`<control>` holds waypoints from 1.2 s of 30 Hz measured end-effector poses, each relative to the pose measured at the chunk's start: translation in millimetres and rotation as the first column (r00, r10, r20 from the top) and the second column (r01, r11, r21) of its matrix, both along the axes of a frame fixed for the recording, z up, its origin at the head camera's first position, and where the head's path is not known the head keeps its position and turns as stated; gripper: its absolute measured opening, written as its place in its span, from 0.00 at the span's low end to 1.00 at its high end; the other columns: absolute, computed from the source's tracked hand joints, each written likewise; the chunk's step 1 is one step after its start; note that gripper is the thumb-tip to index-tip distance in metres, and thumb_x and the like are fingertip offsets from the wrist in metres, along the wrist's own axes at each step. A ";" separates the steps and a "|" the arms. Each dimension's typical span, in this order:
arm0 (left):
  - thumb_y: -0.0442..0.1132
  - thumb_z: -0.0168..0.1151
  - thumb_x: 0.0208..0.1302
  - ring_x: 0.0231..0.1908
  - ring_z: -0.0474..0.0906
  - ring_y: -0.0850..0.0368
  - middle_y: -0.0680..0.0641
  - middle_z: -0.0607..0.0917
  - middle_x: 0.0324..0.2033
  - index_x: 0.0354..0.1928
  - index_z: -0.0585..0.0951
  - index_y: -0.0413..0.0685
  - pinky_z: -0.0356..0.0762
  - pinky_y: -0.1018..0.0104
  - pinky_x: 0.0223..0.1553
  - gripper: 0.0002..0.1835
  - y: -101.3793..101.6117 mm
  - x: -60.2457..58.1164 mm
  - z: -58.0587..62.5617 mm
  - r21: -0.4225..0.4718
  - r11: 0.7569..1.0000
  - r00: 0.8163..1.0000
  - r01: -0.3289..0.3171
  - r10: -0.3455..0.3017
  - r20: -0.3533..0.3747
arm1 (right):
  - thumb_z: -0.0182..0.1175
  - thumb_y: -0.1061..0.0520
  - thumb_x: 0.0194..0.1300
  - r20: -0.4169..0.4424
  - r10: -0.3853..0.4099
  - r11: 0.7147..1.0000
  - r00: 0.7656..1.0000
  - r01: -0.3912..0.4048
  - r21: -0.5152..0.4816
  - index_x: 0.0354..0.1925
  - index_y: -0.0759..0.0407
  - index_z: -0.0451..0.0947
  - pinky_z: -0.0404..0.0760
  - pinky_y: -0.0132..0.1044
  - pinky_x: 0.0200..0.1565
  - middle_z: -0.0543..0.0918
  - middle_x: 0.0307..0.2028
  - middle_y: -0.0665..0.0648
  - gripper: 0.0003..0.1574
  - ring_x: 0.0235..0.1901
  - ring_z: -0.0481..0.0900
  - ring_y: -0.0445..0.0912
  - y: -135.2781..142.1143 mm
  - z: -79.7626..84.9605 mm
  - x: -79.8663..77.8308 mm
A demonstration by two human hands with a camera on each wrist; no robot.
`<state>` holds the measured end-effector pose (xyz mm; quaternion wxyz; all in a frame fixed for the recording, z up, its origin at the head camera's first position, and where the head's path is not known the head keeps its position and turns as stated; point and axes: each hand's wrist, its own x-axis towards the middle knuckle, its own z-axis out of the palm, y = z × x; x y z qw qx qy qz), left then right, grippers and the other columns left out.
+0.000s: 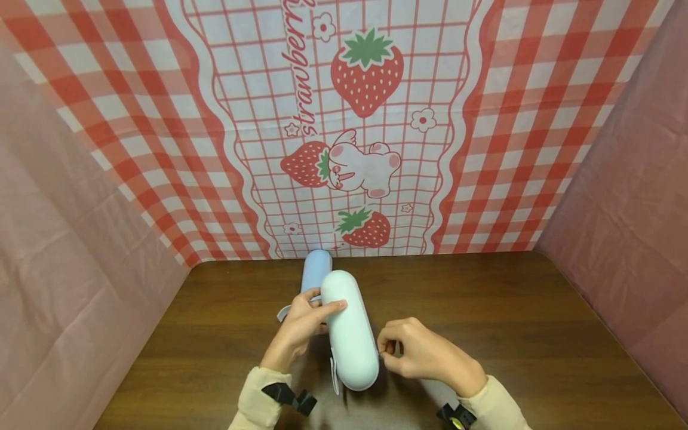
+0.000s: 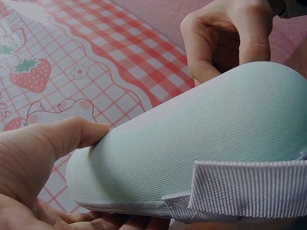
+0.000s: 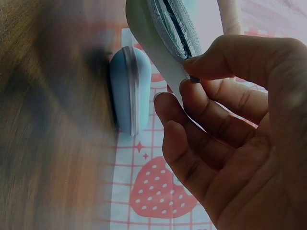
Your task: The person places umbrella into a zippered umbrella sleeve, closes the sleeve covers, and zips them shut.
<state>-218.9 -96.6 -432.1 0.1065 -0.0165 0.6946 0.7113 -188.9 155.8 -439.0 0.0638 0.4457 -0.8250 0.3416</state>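
Observation:
A mint-green zippered hard case [image 1: 349, 334], long with rounded ends, is held tilted above the table. My left hand [image 1: 301, 325] grips its far part, thumb on top and fingers beneath. A pale ribbed strap [image 2: 249, 184] hangs from the case's left side. At the near right side, my right hand [image 1: 424, 352] pinches the small zipper pull [image 3: 194, 79] between thumb and forefinger. A dark slit shows along the zipper [image 3: 177, 28] in the right wrist view; how far it is undone I cannot tell. The other right fingers are loosely bent.
A similar light-blue case [image 1: 317, 272] lies behind the left hand, by the back edge of the brown wooden table [image 1: 484, 310]. Its pale strap [image 1: 283, 313] sticks out left. A strawberry-patterned cloth [image 1: 419, 155] rises behind the table, with pink cloth [image 1: 618, 197] at the sides.

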 end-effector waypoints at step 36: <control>0.44 0.74 0.62 0.46 0.85 0.49 0.32 0.83 0.56 0.69 0.68 0.32 0.87 0.53 0.43 0.40 0.3 0.9 -0.2 -0.016 1.000 1.000 0.007 -0.007 0.003 | 0.66 0.70 0.50 0.019 -0.004 1.000 1.000 0.003 0.019 0.26 0.50 0.79 0.76 0.23 0.30 0.78 0.26 0.42 0.15 0.28 0.74 0.31 1.1 0.6 0.2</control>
